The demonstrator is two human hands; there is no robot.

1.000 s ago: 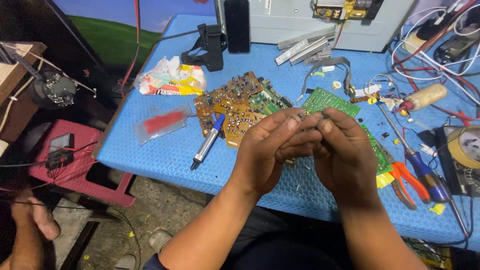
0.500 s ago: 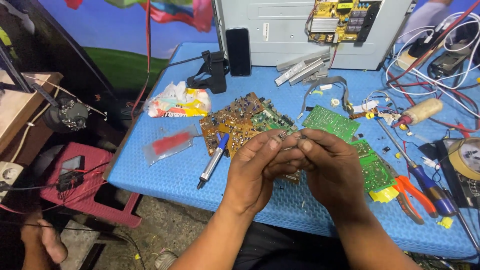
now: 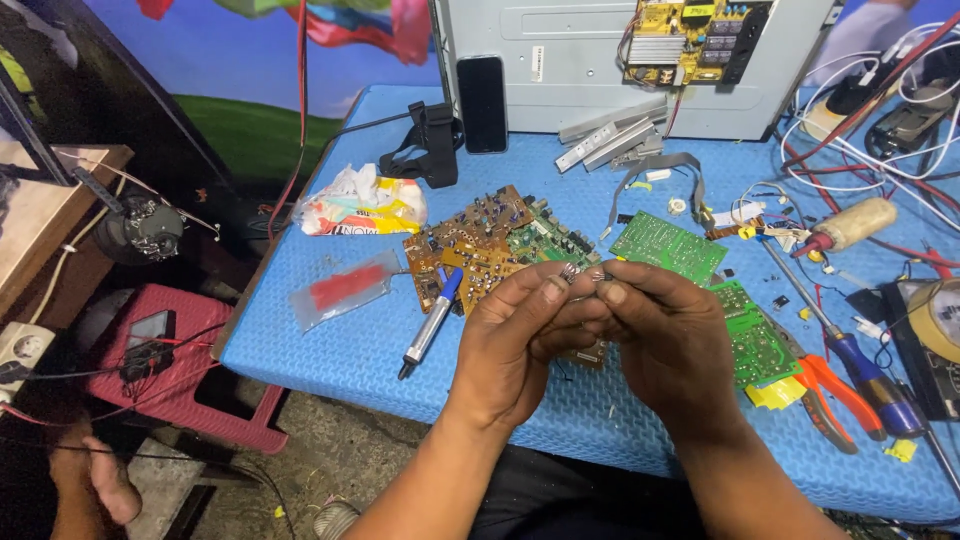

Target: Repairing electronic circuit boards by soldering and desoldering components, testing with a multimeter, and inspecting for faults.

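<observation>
Blue foam-mat workbench [image 3: 330,350], cluttered with repair stuff. Far left: red plastic stool [image 3: 190,400]. On the mat: crumpled snack wrapper [image 3: 360,208], clear bag with red part [image 3: 345,288], blue-tipped pen tool [image 3: 432,322], brown circuit boards [image 3: 478,245]. Centre: left hand [image 3: 520,345] and right hand [image 3: 670,340] raised over the mat, fingertips pinched together on a small metallic component [image 3: 572,272] between them, both equally close; its axis can't be told. Right: green circuit board [image 3: 668,247], orange-handled pliers [image 3: 830,385], blue-handled screwdriver [image 3: 860,370].

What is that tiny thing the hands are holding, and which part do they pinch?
A small metallic part, pinched between the left hand and right hand fingertips; which part is gripped cannot be told.
</observation>
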